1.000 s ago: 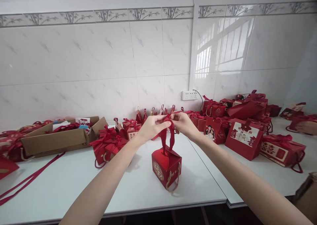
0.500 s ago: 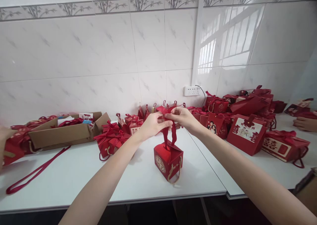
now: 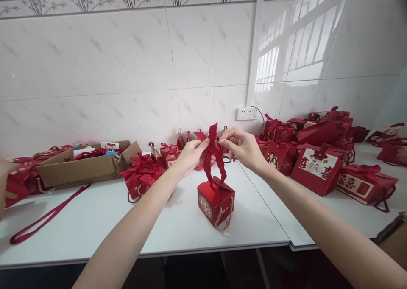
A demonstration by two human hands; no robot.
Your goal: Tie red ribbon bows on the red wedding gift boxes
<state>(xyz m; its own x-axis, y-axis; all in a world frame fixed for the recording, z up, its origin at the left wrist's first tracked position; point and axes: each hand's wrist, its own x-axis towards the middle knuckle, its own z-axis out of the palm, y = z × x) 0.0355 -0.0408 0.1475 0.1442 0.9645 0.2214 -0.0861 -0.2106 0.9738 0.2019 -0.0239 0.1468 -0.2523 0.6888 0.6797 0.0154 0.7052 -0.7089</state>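
Note:
A small red gift box (image 3: 213,202) with a gold round emblem and a twisted gold cord handle stands upright on the white table. From its top a red ribbon (image 3: 208,161) rises in two strands, crossing above the box with two loose ends pointing up. My left hand (image 3: 193,155) is closed on the ribbon at this crossing, thumb in front. My right hand (image 3: 243,147) has thumb and forefinger pinched at the crossing's right edge, on the ribbon; the exact grip is small to see. Neither hand touches the box itself.
Left stand a cardboard box (image 3: 79,172) of red pieces and a clump of red gift boxes (image 3: 141,176). A loose ribbon loop (image 3: 47,217) lies near them. More red boxes (image 3: 318,170) crowd the right. Another person's hand (image 3: 2,180) shows at the left edge.
My right hand has drawn slightly right, away from my left. The ribbon's ends now stand up above the crossing. The other person's hand at right has mostly gone from view.

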